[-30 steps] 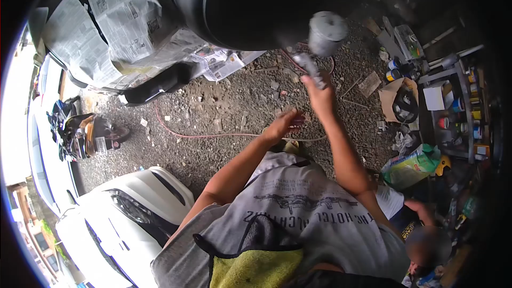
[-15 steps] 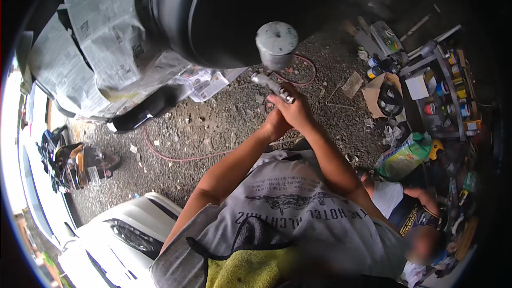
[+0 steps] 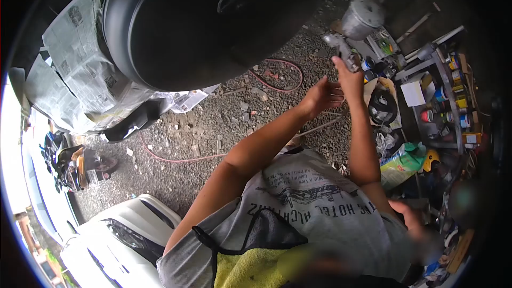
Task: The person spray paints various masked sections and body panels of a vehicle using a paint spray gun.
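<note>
My right hand [image 3: 350,79] is wrapped round the handle of a silver spray gun [image 3: 341,49], whose grey metal cup [image 3: 362,18] stands at its upper right. Just left of it is my left hand [image 3: 321,96], palm turned toward the gun, fingers stretched and apart, with nothing visible in it. To the upper left of both hands is a large dark glossy car panel [image 3: 197,26], apart from the gun. A red hose [image 3: 277,89] loops on the gravel below the panel.
Newspaper sheets [image 3: 80,58] cover the car parts at upper left. A white car [image 3: 114,234] stands at lower left and a motorcycle [image 3: 80,166] above it. At right are a shelf of cans [image 3: 453,101] and a green bag [image 3: 402,164]. Another person's arm [image 3: 408,216] shows at lower right.
My right hand has moved the spray gun right and away from the panel. My left hand, close against the right one before, is now apart from it. More of the dark panel shows.
</note>
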Demonstrator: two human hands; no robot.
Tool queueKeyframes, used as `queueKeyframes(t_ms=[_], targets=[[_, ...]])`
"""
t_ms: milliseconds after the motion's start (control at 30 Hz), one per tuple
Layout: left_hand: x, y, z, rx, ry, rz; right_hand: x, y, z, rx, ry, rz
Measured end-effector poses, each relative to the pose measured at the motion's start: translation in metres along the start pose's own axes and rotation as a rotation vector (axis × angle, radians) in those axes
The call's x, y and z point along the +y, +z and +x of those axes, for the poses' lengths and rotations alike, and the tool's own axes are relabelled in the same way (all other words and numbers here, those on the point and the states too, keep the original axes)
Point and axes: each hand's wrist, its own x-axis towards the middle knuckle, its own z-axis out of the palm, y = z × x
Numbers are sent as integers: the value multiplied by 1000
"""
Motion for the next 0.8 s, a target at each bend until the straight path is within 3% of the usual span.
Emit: queueKeyframes(t_ms=[33,100,200,300,333,433,567,633,800], targets=[[3,6,6,3,-10,17,8,-11,14,31,41,-34],[4,14,13,11,15,16,31,-26,41,155,-138,-71],[-1,8,21,8,11,28,18,-42,52,121,110,11],[-9,-3,19,34,-1,13,22,-36,48,104,12,51],[-7,-2,16,40,7,25,16,-32,43,61,37,8],[0,-6,1,7,28,22,17,-9,19,-10,-322,-27],[9,1,-44,128,153,27,-11,34,-37,-240,-261,108],[-8,-36,-56,176,256,9,-25,62,-74,-289,-292,105],[-1,-64,-152,47,319,-241,-74,122,-148,-460,-367,155]])
